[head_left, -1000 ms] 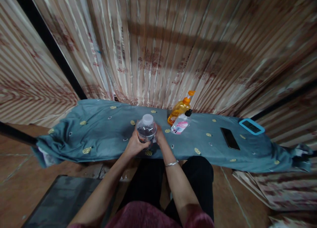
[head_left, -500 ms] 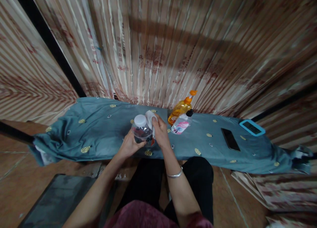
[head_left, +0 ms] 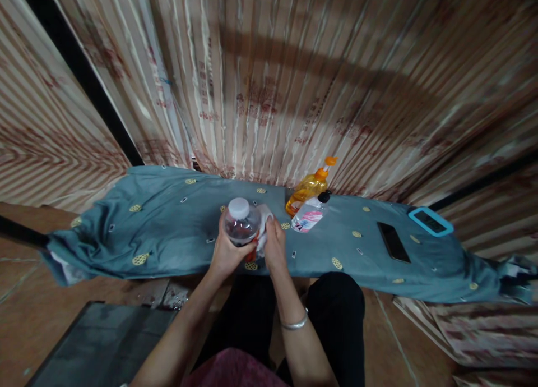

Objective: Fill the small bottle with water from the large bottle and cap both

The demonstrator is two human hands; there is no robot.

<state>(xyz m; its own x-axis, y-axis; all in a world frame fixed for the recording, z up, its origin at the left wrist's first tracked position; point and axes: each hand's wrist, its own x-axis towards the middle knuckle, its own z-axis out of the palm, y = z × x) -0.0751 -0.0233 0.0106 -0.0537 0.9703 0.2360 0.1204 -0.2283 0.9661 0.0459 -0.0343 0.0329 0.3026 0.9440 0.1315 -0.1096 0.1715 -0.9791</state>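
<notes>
A clear bottle [head_left: 241, 227] with a white cap stands upright at the front middle of the cloth-covered table. My left hand [head_left: 227, 255] is wrapped round its left and near side, the thumb across the front. My right hand [head_left: 274, 242] grips a white cloth [head_left: 263, 224] and presses it to the bottle's right side. Some red shows low on the bottle, between the hands; the rest of that lower part is hidden. To the right of my hands stand a clear bottle with a black cap and pink label [head_left: 310, 214] and an orange pump bottle [head_left: 306, 192].
A dark phone [head_left: 394, 242] lies to the right, beside a blue-framed digital device [head_left: 431, 221]. The blue-green tablecloth [head_left: 168, 219] is wrinkled at both ends. Behind the table hangs a pleated curtain [head_left: 260, 95]. A dark box-like surface [head_left: 101, 342] is at the lower left.
The white cloth and my right hand have moved down along the bottle's right side, from near the cap to the body. My left hand stays round the bottle.
</notes>
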